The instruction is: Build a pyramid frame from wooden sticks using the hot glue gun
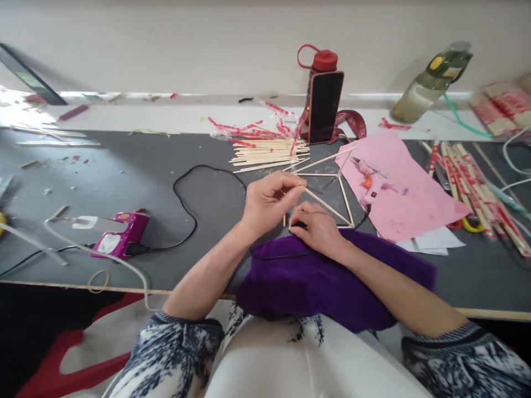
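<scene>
A frame of thin wooden chopsticks (345,200), joined at their ends into an angular open shape, rests on the grey table in front of me. My left hand (274,200) is closed in a pinch on the upper end of a slanting chopstick (327,205) of this frame. Lower and to the right, my right hand (317,225) has its fingers pressed together at the frame's near left corner. The fingers partly hide that corner. Under my right wrist lies a purple cloth (315,282) along the table edge.
Loose chopsticks (269,153) lie behind the frame, below a red-capped bottle (325,58) with a phone (326,105) against it. On pink paper (409,182) rests a tool resembling a glue gun (368,176). Wrapped chopsticks (483,188) lie right; a magenta power strip (120,235), left.
</scene>
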Demonstrator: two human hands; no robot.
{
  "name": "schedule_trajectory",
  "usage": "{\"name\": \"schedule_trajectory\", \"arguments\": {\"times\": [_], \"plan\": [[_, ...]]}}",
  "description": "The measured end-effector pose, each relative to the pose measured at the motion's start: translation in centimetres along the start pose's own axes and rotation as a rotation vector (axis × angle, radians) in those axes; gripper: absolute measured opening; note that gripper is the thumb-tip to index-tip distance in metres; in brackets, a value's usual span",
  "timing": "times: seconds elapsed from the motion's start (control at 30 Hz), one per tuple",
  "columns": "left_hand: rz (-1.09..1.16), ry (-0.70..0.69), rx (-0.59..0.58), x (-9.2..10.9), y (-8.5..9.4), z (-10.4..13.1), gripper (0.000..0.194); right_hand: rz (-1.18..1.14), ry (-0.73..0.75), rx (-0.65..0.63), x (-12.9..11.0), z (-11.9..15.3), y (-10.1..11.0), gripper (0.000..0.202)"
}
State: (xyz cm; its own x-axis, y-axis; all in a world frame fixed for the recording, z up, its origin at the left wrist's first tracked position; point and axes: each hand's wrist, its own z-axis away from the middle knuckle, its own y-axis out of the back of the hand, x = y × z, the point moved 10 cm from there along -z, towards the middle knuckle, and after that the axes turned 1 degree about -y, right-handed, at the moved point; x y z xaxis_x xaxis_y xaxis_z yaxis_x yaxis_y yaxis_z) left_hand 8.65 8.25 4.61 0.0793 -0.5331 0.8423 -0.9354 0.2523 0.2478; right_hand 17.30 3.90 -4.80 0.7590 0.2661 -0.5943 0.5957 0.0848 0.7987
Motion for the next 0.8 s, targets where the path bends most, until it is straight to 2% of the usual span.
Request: {"name": "schedule_trajectory", "arguments": {"times": [0.57,0.7,0.8], "plan": [[0.000,-0.014,0.004,0.0,0.0,0.1,0.011,0.044,0.019,0.018,-0.2,-0.1,0.0,0.003],[0.005,-0.015,0.009,0.0,0.1,0.1,0.010,0.118,0.107,-0.009,-1.8,0.8,0.1,0.014],[0.034,-0.007,0.008,0.0,0.1,0.1,0.010,0.239,0.187,0.022,-3.4,3.0,0.9,0.025]]}}
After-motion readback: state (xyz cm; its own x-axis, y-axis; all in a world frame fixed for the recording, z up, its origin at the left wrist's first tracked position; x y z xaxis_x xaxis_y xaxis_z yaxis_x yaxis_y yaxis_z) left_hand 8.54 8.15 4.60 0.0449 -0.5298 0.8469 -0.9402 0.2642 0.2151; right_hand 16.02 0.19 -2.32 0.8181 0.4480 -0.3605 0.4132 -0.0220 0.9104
